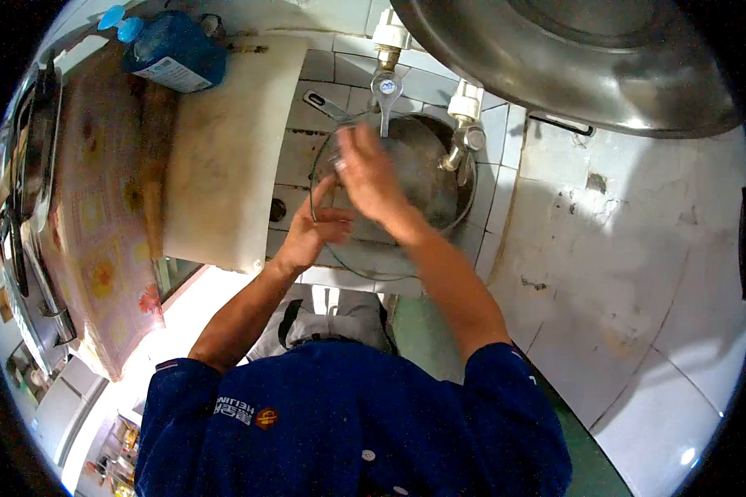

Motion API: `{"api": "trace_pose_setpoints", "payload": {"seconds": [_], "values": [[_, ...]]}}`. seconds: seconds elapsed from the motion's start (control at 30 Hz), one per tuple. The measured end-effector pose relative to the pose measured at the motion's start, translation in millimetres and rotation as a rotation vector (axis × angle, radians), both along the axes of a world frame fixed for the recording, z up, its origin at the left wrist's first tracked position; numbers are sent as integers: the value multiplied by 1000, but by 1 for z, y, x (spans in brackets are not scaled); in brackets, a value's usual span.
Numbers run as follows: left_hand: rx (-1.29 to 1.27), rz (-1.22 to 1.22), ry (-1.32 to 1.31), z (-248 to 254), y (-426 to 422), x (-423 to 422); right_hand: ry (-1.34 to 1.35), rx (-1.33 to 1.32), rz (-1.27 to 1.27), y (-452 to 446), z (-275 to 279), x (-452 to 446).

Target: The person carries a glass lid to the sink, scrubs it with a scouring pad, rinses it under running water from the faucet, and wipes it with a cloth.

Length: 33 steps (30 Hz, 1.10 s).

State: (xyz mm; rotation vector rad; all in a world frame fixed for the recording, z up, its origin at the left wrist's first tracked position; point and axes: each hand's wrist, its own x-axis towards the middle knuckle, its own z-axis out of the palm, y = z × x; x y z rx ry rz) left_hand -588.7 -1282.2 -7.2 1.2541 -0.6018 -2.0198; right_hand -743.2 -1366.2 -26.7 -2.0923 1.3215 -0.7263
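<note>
A round see-through glass lid (pixel 373 253) with a thin rim is held tilted over the tiled sink. My left hand (pixel 311 236) grips its left edge, with the fingers spread over the rim. Against the upper left part of the glass is my right hand (pixel 369 178), smeared by motion, so I cannot make out anything under its fingers. Behind the lid shows a metal pan (pixel 452 132), mostly covered, and a grey handle (pixel 327 105) sticks out at the upper left. A tap (pixel 387 87) with a lever points down at the lid.
Right of it, a second tap (pixel 464 141) reaches over the sink. A large metal basin (pixel 588 66) stands at the upper right, above a white tiled counter (pixel 621 290). To the left lie a pale board (pixel 232 149) and a blue bottle (pixel 178 54).
</note>
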Motion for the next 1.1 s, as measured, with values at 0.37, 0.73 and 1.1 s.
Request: {"api": "trace_pose_setpoints", "payload": {"seconds": [0.37, 0.73, 1.1], "values": [[-102, 146, 51, -3, 5, 19, 375, -109, -467, 38, -44, -123], [-150, 160, -13, -10, 4, 20, -829, 1006, -1074, 135, -41, -101], [-7, -139, 112, 6, -26, 50, 17, 534, -280, -31, -15, -169]]}}
